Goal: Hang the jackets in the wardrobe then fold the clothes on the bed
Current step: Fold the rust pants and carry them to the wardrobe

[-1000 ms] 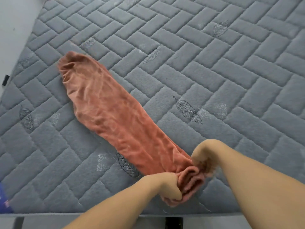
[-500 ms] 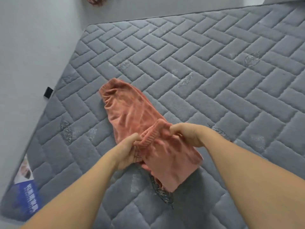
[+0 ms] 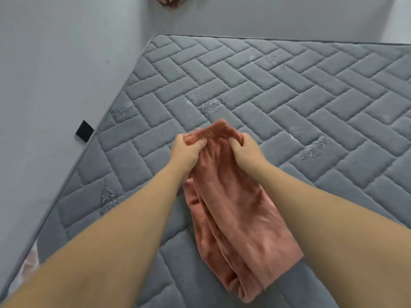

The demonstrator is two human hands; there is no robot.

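A salmon-pink velvety garment (image 3: 235,218) lies folded in half on the grey quilted mattress (image 3: 311,107), its fold toward me and its ribbed ends at the far side. My left hand (image 3: 189,150) pinches the left part of the ribbed end. My right hand (image 3: 243,150) grips the right part of that end, thumb on top. Both hands hold the upper layer over the lower one at the far end of the garment.
A grey wall (image 3: 55,74) runs along the mattress's left edge, with a small black block (image 3: 85,131) at the gap. A pinkish object (image 3: 170,1) shows at the top by the far wall. Printed packaging (image 3: 29,261) peeks out at the lower left.
Both hands have carried the near end of the garment away from me and over its far end, folding it in half. The camera view has tilted up toward the wall.
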